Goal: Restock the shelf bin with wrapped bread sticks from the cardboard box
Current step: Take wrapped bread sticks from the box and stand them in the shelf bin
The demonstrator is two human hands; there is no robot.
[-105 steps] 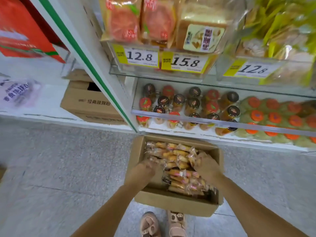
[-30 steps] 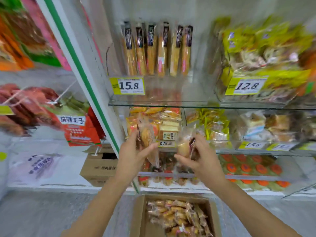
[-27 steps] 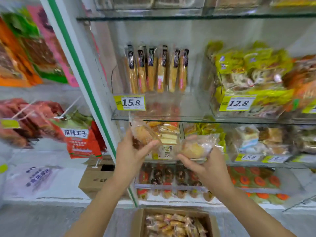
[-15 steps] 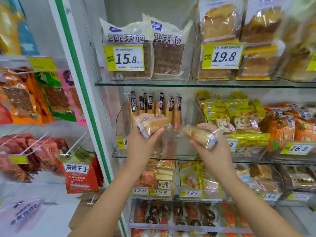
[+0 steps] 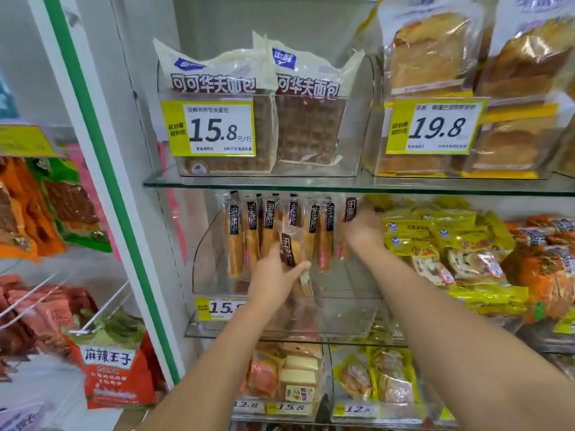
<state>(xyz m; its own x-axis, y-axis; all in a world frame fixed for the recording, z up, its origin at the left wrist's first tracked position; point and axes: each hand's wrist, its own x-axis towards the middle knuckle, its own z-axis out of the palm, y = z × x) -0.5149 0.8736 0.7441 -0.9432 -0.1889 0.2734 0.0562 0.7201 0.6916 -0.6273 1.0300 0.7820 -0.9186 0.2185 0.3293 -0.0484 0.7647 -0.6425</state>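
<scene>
black-labelled golden bread sticks [image 5: 235, 244], yellow price tag [image 5: 211, 129], green-striped post [image 5: 102, 157]

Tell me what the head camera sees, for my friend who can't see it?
A person's left hand grips a wrapped bread stick at a clear shelf bin, while the right hand holds a second stick upright at the right end of the row of sticks standing inside.

I face a white shelving unit whose upright post [image 5: 102, 181] carries a green stripe, with a glass shelf [image 5: 311, 182] across it and a pale back panel [image 5: 217, 20] behind. Yellow price tags reading 15.8 [image 5: 217, 129] and 19.8 [image 5: 435, 127] front the upper bins. To my left, wire hooks [image 5: 102, 306] carry red snack packs [image 5: 115, 377] in bright, even light.
</scene>
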